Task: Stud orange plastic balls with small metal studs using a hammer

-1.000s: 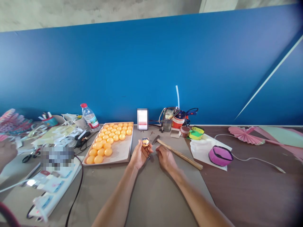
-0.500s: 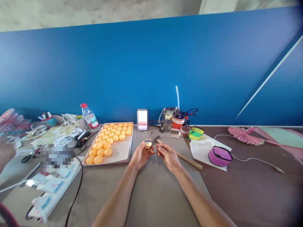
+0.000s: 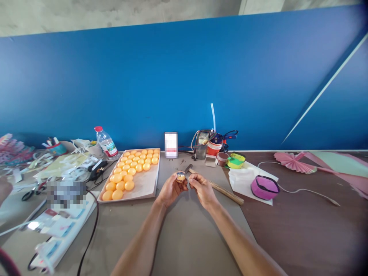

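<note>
Between the fingers of my left hand (image 3: 169, 191) is a small round ball (image 3: 180, 176), orange-gold below with a shiny, dark-and-silver patterned top. My right hand (image 3: 202, 190) is closed in a pinch just to the right of it. What its fingertips hold, if anything, is too small to make out. Behind and right of my hands lies a hammer (image 3: 227, 192) with a wooden handle, partly covered by my right hand. A shallow tray (image 3: 145, 189) of many orange balls (image 3: 129, 185) stands left of my left hand.
A water bottle (image 3: 107, 143), cables, scissors (image 3: 33, 190) and a power strip (image 3: 61, 243) crowd the left side. At the back stand a blurred phone-like panel (image 3: 171, 145) and a red cup (image 3: 214, 148). A purple band (image 3: 265, 188) lies on white paper at right. Another person's hand (image 3: 4, 188) shows at far left.
The ball has turned slightly in my left hand, and my right fingertips have come a little nearer to it. The whole view has shifted slightly.
</note>
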